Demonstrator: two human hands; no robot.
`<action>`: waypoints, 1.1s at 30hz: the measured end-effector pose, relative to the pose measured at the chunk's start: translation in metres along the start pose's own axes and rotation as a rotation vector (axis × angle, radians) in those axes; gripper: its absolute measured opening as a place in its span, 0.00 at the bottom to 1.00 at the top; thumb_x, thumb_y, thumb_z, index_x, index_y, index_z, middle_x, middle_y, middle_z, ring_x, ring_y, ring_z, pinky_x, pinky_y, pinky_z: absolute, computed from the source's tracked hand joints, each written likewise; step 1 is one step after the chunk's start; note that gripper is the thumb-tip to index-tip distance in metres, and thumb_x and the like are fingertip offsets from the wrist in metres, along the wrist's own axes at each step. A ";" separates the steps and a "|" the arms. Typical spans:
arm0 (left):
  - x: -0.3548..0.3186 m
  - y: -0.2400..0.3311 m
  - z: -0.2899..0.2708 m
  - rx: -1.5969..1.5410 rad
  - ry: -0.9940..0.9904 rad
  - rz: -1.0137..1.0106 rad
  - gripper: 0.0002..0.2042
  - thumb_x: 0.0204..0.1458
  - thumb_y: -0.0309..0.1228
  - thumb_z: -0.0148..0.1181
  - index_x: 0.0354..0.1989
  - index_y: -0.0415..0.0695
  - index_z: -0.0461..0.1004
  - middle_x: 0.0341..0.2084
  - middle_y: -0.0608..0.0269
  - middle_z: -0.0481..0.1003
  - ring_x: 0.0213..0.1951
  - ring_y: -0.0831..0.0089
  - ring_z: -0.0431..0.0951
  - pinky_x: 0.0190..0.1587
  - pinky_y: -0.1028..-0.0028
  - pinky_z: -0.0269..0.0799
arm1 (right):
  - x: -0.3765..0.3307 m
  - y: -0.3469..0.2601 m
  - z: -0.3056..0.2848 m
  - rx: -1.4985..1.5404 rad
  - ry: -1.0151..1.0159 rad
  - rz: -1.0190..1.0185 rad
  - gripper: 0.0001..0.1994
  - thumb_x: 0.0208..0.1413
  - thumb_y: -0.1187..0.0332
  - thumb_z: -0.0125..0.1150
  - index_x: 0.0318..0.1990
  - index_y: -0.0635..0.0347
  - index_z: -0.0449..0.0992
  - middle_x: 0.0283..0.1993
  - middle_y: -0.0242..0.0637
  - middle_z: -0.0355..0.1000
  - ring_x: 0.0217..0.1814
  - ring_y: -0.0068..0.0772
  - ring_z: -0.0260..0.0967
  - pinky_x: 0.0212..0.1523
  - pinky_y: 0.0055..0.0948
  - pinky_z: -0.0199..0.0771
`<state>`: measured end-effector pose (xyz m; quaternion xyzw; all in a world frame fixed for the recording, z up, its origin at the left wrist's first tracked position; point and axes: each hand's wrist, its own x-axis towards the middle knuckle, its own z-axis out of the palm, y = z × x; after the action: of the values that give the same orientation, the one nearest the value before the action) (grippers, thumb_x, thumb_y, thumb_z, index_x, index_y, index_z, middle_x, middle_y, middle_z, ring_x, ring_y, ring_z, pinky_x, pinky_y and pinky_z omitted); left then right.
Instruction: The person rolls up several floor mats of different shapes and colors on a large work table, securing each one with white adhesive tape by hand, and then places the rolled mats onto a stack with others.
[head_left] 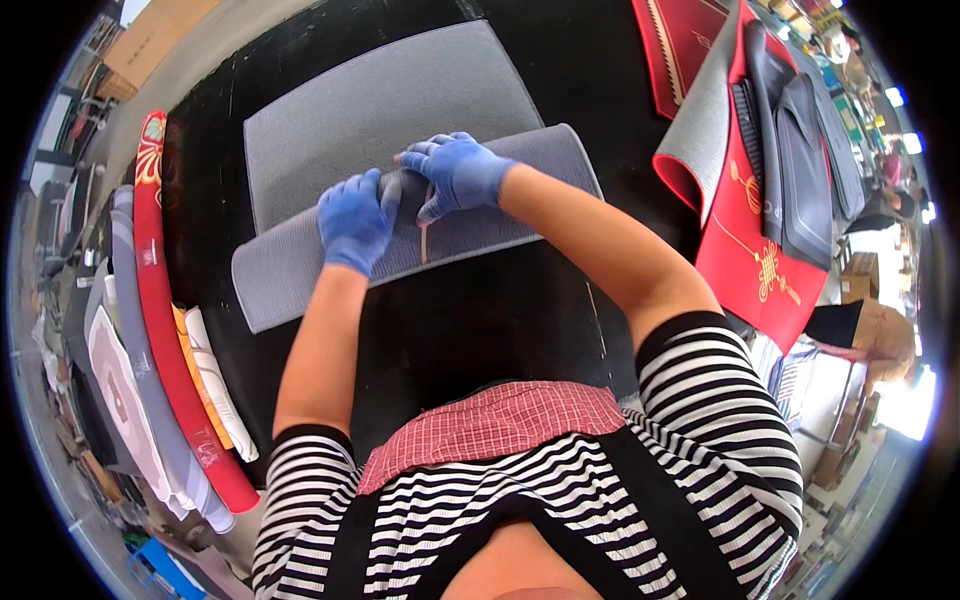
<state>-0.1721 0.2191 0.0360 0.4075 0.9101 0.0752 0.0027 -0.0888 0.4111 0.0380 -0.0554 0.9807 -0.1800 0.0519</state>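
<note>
A black table (pixel 480 330) fills the middle of the view, and on it, in front of the wearer, lies a grey mat (pixel 385 100), its far part flat and its near part turned over into a broad, ribbed roll that slants up toward the right. To the right, red mats (pixel 720 260) with gold patterns overlap one another, one curling up to show a grey underside, and dark grey folded pieces (pixel 800 150) rest on top of them. Along the left side stands out a long red roll (pixel 152 255) with a flowered upper end, and just beside its lower part are a white roll (pixel 208 370) and a narrower yellow one (pixel 192 350). Both hands (each in a blue glove with greyish tips) rest on the turned-over part of the mat, near its middle. The right hand (pixel 460 178) has its thumb well apart from its bent fingers; the left hand (pixel 355 225) keeps its fingers close together and slightly curled, its thumb toward the other hand. Whether either one pinches anything, I cannot tell. Smallest is a thin beige strip (pixel 424 245) lying across the roll, just below the right thumb
</note>
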 end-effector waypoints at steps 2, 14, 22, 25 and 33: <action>0.034 -0.023 0.001 -0.075 -0.177 -0.110 0.25 0.64 0.54 0.43 0.44 0.46 0.80 0.40 0.49 0.81 0.46 0.51 0.80 0.52 0.56 0.72 | -0.007 -0.032 0.017 -0.113 0.152 0.044 0.52 0.40 0.40 0.74 0.72 0.51 0.58 0.71 0.45 0.62 0.74 0.48 0.56 0.73 0.48 0.49; 0.076 -0.058 -0.005 0.127 -0.092 -0.057 0.25 0.64 0.55 0.42 0.42 0.49 0.80 0.37 0.55 0.82 0.44 0.55 0.82 0.49 0.59 0.74 | 0.095 0.008 -0.039 0.093 -0.221 0.139 0.45 0.30 0.50 0.82 0.61 0.52 0.70 0.55 0.48 0.75 0.57 0.54 0.73 0.57 0.43 0.73; -0.106 0.018 -0.008 -0.038 -0.121 -0.064 0.22 0.59 0.54 0.53 0.38 0.46 0.77 0.35 0.56 0.80 0.42 0.58 0.80 0.48 0.58 0.71 | -0.059 -0.071 0.014 -0.056 -0.264 -0.027 0.52 0.28 0.40 0.79 0.63 0.57 0.69 0.50 0.49 0.76 0.54 0.52 0.75 0.58 0.42 0.72; -0.178 0.037 -0.015 -0.214 -0.123 -0.078 0.22 0.58 0.47 0.56 0.50 0.42 0.77 0.40 0.53 0.80 0.46 0.57 0.79 0.56 0.58 0.67 | -0.105 -0.102 0.036 0.029 -0.417 -0.020 0.52 0.27 0.39 0.80 0.62 0.57 0.70 0.50 0.49 0.77 0.54 0.53 0.75 0.57 0.42 0.73; -0.272 0.041 0.025 0.090 0.197 0.156 0.37 0.57 0.55 0.53 0.69 0.44 0.58 0.69 0.52 0.58 0.72 0.56 0.53 0.72 0.43 0.33 | -0.108 -0.103 0.029 0.143 -0.415 -0.035 0.56 0.28 0.41 0.80 0.68 0.60 0.66 0.73 0.46 0.58 0.77 0.50 0.50 0.73 0.46 0.54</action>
<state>0.0421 0.0475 0.0015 0.4673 0.8739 0.0740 -0.1111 0.0306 0.3192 0.0566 -0.1047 0.9327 -0.2346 0.2531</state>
